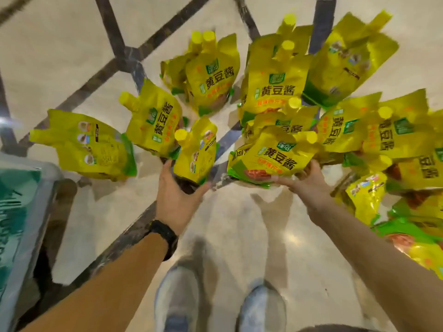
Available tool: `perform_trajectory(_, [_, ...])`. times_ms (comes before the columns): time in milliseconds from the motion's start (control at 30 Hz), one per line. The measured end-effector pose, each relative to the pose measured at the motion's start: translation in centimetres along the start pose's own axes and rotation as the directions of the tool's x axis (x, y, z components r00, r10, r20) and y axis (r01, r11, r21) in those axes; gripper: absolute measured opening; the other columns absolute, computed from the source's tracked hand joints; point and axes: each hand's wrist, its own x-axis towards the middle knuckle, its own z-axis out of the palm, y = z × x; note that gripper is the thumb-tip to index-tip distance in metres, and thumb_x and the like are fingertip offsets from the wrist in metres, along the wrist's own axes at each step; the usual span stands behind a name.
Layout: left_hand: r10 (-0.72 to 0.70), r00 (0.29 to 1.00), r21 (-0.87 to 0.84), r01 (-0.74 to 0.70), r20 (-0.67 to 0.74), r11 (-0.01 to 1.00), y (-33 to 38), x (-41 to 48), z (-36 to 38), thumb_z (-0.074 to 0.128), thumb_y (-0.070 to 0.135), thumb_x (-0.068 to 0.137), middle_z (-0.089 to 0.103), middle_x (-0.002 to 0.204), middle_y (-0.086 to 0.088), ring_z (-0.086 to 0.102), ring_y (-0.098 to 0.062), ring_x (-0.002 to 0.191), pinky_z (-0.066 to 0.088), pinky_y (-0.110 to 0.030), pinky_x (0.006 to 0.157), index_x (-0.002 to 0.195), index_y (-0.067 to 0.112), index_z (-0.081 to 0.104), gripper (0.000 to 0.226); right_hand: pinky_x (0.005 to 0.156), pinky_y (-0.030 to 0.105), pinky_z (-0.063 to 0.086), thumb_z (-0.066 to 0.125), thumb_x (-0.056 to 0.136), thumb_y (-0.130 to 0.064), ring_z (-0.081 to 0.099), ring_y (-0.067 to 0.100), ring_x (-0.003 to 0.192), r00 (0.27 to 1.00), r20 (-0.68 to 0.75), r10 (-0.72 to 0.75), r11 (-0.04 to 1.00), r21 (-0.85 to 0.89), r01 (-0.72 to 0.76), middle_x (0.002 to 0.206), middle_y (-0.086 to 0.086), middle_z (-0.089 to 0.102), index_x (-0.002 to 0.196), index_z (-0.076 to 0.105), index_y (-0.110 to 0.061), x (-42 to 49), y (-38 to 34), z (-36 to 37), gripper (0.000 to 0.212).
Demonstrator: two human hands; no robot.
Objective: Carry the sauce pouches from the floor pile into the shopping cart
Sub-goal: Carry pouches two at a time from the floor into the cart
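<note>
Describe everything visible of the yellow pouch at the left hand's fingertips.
The glossy yellow plastic sauce pouch stands roughly upright on the pale tiled floor, round yellow screw cap at its upper left. Its back faces the camera: small food photos, a green band at the base. The left hand cups its bottom edge, thumb one side, fingers the other; blur hides whether it grips.

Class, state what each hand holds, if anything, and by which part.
The left hand grips the upright pouch by its base; the right hand grips the front-facing pouch by its bottom edge.
</note>
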Motion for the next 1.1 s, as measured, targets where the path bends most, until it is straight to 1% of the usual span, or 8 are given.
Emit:
perform_trajectory(133, [-0.006,0.984,-0.352,-0.058,-0.178,0.934,-1.9,2.7,4.3,0.087,0.042,0.069,0.062,0.136,0.0,0.06,-0.018,0.125,0.048,-0.047,0.105,0.139,0.028,0.045,0.083,0.075,0.025,0.059,0.086,0.061,0.002,0.072,0.011,0.093,0.995,-0.091,-0.045,0.983,0.175,0.061,0.103,-0.003,0.074,0.115,0.062,-0.014,3.9,3.1,3.0,0.061])
perform_trajectory(267, [-0.056,0.977,-0.469,-0.047,-0.203,0.882,-1.3,2.9,3.7,0.078,0.005,0.082,0.061,0.136,-0.01,0.062,-0.019,0.122,0.05,-0.042,0.105,0.141,0.001,0.046,0.067,0.067,0.016,0.055,0.081,0.063,0.01,0.071,-0.002,0.077,0.992,-0.092,-0.084,0.967,0.233,0.103,0.082,-0.015,0.073,0.091,0.06,-0.024,4.0,3.1,3.5,0.049])
perform_trajectory(467, [-0.047,0.975,-0.46,0.144,0.215,0.876,2.8,-1.1,-3.8,0.064,-0.011,0.083,0.077,0.096,0.016,0.072,-0.003,0.092,0.058,-0.02,0.074,0.117,0.016,0.06,0.044,0.077,0.035,0.06,0.08,0.057,0.005,0.072,0.03,0.093,0.985,0.168,0.039,0.972,0.221,-0.077,0.097,0.007,0.076,0.104,0.068,-0.012,-1.8,2.5,0.2,0.052])
perform_trajectory(567, [-0.054,0.861,-0.418,0.299,0.505,0.858,5.2,-4.6,-7.8,0.084,0.017,0.062,0.078,0.097,0.008,0.074,-0.008,0.089,0.057,-0.019,0.07,0.101,0.021,0.077,0.04,0.065,0.031,0.061,0.088,0.042,-0.012,0.073,0.027,0.079,0.931,0.334,0.147,0.95,0.215,-0.228,0.087,0.008,0.077,0.088,0.073,-0.014,-6.4,1.1,-2.7,0.049])
perform_trajectory(633, [-0.119,0.739,-0.331,0.432,0.663,0.839,6.6,-6.9,-9.7,0.097,0.037,0.035,0.078,0.1,0.002,0.075,-0.012,0.09,0.058,-0.022,0.069,0.099,0.025,0.079,0.068,0.058,0.027,0.059,0.086,0.043,-0.008,0.074,0.02,0.068,0.888,0.408,0.214,0.91,0.248,-0.333,0.079,0.006,0.077,0.085,0.071,-0.013,-9.8,-0.2,-4.3,0.045])
perform_trajectory(767, [-0.238,0.596,-0.241,0.611,0.767,0.754,10.4,-12.0,-11.6,0.097,0.022,0.025,0.078,0.101,-0.003,0.075,-0.016,0.088,0.059,-0.025,0.066,0.104,0.016,0.074,0.083,0.056,0.029,0.058,0.098,0.015,-0.022,0.074,0.018,0.069,0.858,0.41,0.311,0.837,0.31,-0.451,0.079,0.007,0.077,0.094,0.072,-0.009,-16.5,-3.3,-7.2,0.084])
perform_trajectory(833, [-0.261,0.603,-0.252,0.632,0.754,0.733,13.1,-14.6,-12.7,0.089,0.017,0.033,0.079,0.098,-0.003,0.076,-0.016,0.084,0.059,-0.026,0.064,0.108,0.016,0.069,0.078,0.058,0.032,0.059,0.095,0.028,-0.017,0.075,0.021,0.072,0.844,0.432,0.317,0.803,0.351,-0.482,0.085,0.008,0.077,0.11,0.065,-0.008,-20.0,-5.5,-8.8,0.088])
perform_trajectory(1100, [-0.159,0.699,-0.233,0.432,0.697,0.871,29.1,-24.8,-19.6,0.097,0.04,0.038,0.076,0.113,-0.001,0.073,-0.021,0.101,0.059,-0.032,0.079,0.113,0.026,0.07,0.081,0.064,0.033,0.059,0.1,0.017,-0.027,0.075,0.024,0.083,0.885,0.393,0.25,0.774,0.468,-0.426,0.096,0.01,0.077,0.11,0.066,-0.012,-35.7,-17.7,-15.1,0.101])
